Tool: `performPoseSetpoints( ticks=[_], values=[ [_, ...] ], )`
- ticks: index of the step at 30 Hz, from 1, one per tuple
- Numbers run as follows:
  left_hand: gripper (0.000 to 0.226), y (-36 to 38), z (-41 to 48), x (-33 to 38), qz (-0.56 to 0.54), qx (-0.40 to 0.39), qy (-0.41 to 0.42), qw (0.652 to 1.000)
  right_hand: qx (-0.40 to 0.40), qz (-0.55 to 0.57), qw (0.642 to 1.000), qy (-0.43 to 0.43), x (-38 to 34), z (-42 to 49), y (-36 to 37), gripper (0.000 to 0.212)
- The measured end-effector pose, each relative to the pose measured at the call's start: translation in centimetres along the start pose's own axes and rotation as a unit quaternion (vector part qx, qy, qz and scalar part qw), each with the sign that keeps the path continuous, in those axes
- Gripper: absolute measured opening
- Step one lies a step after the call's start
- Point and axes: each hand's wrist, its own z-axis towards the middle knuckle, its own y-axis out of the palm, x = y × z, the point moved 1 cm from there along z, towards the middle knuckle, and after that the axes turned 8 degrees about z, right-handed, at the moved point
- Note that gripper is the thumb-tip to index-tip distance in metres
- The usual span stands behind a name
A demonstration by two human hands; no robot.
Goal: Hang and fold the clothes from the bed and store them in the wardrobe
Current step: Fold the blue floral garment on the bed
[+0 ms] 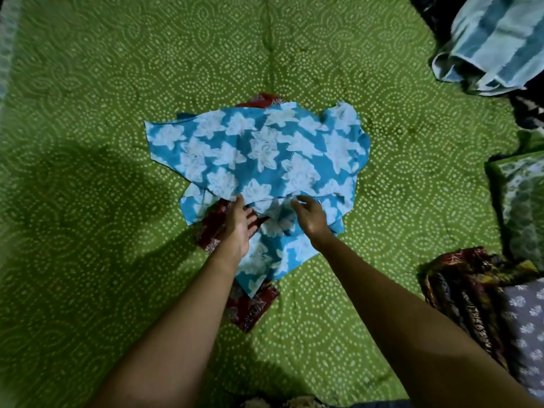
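Observation:
A blue garment with white flowers (265, 154) lies crumpled in the middle of the green patterned bedsheet (117, 98). A dark red printed cloth (247, 307) lies under it and shows at its near and far edges. My left hand (240, 225) reaches to the garment's near fold, its fingertips at the fold's edge. My right hand (310, 214) hovers at the same fold, fingers loosely curled; whether they pinch the cloth is unclear.
A light blue striped towel (494, 45) lies at the far right corner. A green printed pillow (521, 201) sits at the right edge. A dark multicoloured cloth (468, 290) and a grey flowered cloth (527, 334) lie near right.

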Motion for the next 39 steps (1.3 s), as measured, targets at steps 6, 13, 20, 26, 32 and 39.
performPoseSetpoints(
  ticks=[6, 13, 20, 26, 32, 39],
  values=[
    [0.034, 0.3, 4.4, 0.3, 0.003, 0.078, -0.060, 0.995, 0.029, -0.269, 0.949, -0.164, 0.0, 4.6, 0.4, 0.035],
    [0.043, 0.9, 6.3, 0.5, -0.056, 0.074, -0.078, 0.993, -0.001, -0.359, 0.904, -0.234, 0.5, 5.9, 1.6, 0.044],
    [0.026, 0.9, 5.9, 1.6, -0.067, 0.139, -0.025, 0.988, -0.007, -0.346, 0.898, -0.271, -0.5, 5.3, 2.5, 0.051],
    [0.022, 0.0, 1.2, 4.4, -0.045, 0.097, 0.082, 0.991, 0.053, -0.330, 0.888, -0.316, -4.0, 2.8, 3.3, 0.022],
    [0.026, -0.9, -5.4, 8.0, -0.064, 0.096, 0.183, 0.976, 0.059, -0.282, 0.889, -0.356, -9.9, -2.6, 2.3, 0.009],
    [0.029, -2.6, -15.5, 12.1, -0.117, 0.079, 0.292, 0.946, 0.086, -0.183, 0.869, -0.452, -17.6, -11.6, 1.4, 0.028]
  ],
)
